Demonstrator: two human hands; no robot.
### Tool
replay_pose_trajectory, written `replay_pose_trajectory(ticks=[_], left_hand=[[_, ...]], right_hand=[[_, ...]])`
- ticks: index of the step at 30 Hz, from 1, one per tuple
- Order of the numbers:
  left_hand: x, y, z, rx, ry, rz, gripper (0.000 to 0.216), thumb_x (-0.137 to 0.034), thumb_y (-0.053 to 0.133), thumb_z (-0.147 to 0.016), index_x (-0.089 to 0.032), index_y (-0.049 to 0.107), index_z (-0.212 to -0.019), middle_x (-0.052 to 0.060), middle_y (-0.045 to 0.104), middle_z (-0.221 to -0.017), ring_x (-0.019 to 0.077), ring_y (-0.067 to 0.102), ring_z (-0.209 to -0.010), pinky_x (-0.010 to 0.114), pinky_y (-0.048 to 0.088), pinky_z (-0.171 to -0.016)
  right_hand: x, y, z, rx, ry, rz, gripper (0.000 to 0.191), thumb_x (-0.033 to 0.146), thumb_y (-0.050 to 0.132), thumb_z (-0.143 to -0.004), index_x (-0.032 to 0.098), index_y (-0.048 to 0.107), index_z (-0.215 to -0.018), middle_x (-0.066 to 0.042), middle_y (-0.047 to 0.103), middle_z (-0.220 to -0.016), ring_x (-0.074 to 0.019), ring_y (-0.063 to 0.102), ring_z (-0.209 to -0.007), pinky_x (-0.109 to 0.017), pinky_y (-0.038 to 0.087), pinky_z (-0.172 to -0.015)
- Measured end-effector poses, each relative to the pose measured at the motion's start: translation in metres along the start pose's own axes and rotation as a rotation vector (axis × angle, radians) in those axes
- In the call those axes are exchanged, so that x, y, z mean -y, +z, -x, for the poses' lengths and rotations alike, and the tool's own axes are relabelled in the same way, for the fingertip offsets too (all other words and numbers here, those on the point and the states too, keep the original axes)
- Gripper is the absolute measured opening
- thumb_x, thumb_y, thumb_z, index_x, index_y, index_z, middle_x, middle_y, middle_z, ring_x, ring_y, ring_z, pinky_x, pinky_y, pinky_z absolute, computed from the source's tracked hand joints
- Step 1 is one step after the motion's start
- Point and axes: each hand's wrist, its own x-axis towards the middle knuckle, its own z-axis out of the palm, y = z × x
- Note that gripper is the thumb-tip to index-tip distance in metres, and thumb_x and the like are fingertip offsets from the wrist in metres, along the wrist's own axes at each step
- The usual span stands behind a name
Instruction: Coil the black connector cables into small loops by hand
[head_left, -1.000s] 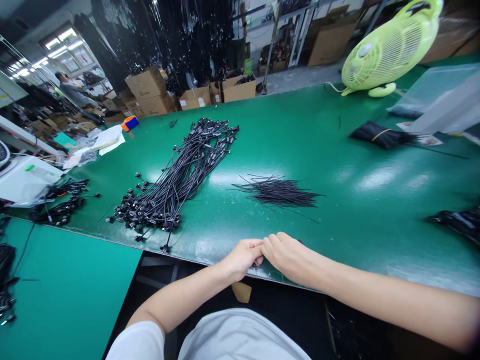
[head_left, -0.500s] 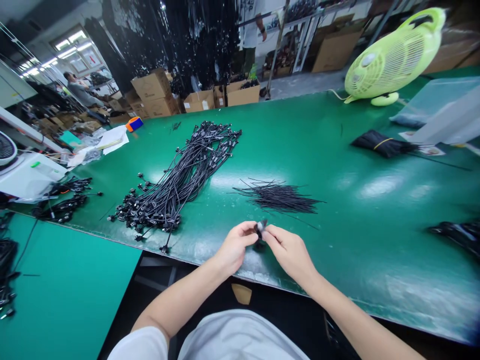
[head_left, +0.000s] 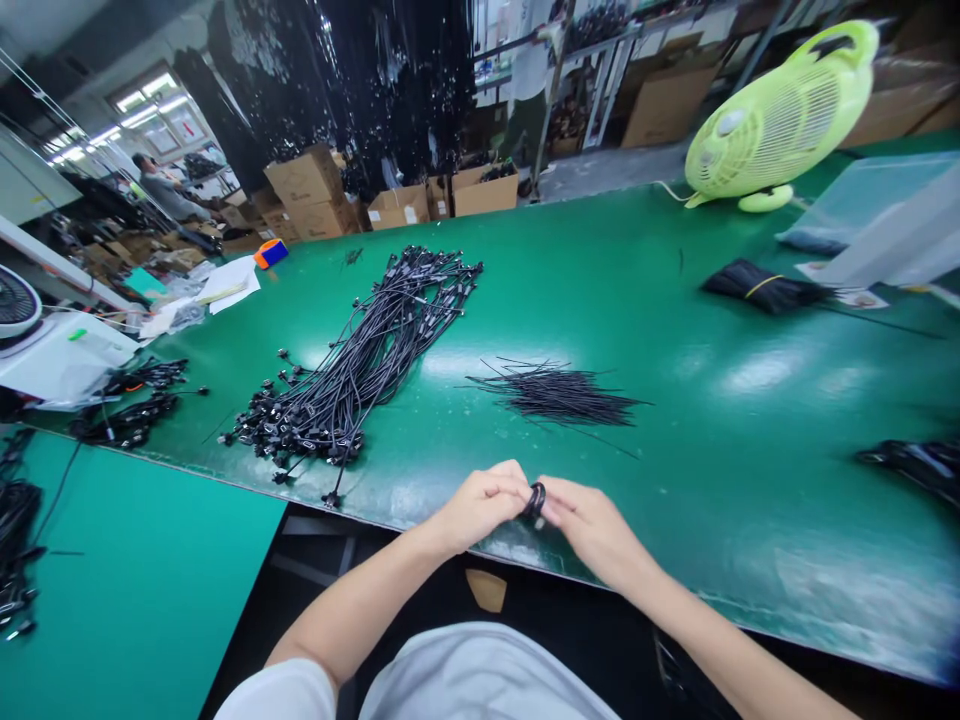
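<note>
A short black cable (head_left: 535,499), wound into a small coil, is pinched between my two hands close to the table's front edge. My left hand (head_left: 486,503) grips its left side with the fingers closed. On the other side my right hand (head_left: 586,522) has its fingertips closed on the coil. The cable's ends are mostly hidden by my fingers. Just beyond my hands lies a loose heap of thin black ties (head_left: 564,393). Farther left, a large pile of black cables with connectors (head_left: 367,350) stretches across the green table (head_left: 600,290).
A light green fan (head_left: 780,115) stands at the back right, near a black bundle with a yellow band (head_left: 761,285). More black cables (head_left: 135,405) lie at the left. An orange and blue tape roll (head_left: 271,253) sits by papers. Cardboard boxes (head_left: 307,190) and people are beyond the table.
Both hands have shifted slightly toward me and to the right, turning the cable. The coil's loop now shows between my fingers. The piles on the table have stayed put.
</note>
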Motion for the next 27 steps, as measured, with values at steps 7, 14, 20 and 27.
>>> replay_pose_trajectory(ticks=[7,14,20,27], left_hand=[[0.036,0.007,0.000,-0.130,-0.273,0.149,0.067,-0.076,0.057,-0.074,-0.009,0.056,-0.080,0.008,0.055,-0.079,0.0132,0.049,-0.073,0.029,0.040,-0.077],[0.012,0.004,0.001,-0.106,-0.276,0.538,0.078,-0.055,0.088,-0.062,-0.012,0.054,-0.118,0.013,0.064,-0.113,0.0142,0.063,-0.088,0.030,0.048,-0.086],[0.008,0.015,0.000,-0.149,-0.062,0.498,0.074,-0.052,0.074,-0.083,-0.011,0.039,-0.135,0.020,0.052,-0.143,0.0216,0.050,-0.134,0.034,0.037,-0.114],[0.025,0.017,0.000,-0.061,0.163,-0.045,0.061,-0.044,0.047,-0.102,-0.012,0.033,-0.151,0.015,0.031,-0.159,0.0174,0.028,-0.150,0.031,0.018,-0.126]], right_hand=[[0.011,-0.007,-0.004,0.033,0.111,-0.021,0.067,0.069,0.027,-0.084,0.008,0.056,-0.079,-0.006,0.057,-0.087,-0.0029,0.046,-0.081,-0.014,0.030,-0.077],[0.010,0.006,-0.007,-0.022,0.051,-0.140,0.067,0.070,0.034,-0.084,0.007,0.055,-0.076,-0.006,0.055,-0.081,-0.0019,0.044,-0.076,-0.013,0.031,-0.073],[0.011,0.013,-0.004,-0.125,-0.001,0.050,0.048,0.048,0.036,-0.091,0.010,0.064,-0.082,-0.005,0.062,-0.089,0.0002,0.044,-0.077,-0.013,0.026,-0.073],[-0.002,0.012,-0.016,0.109,0.266,-0.645,0.062,0.069,0.053,-0.068,0.009,0.047,-0.082,0.002,0.033,-0.061,0.0029,0.021,-0.050,-0.015,0.017,-0.049]])
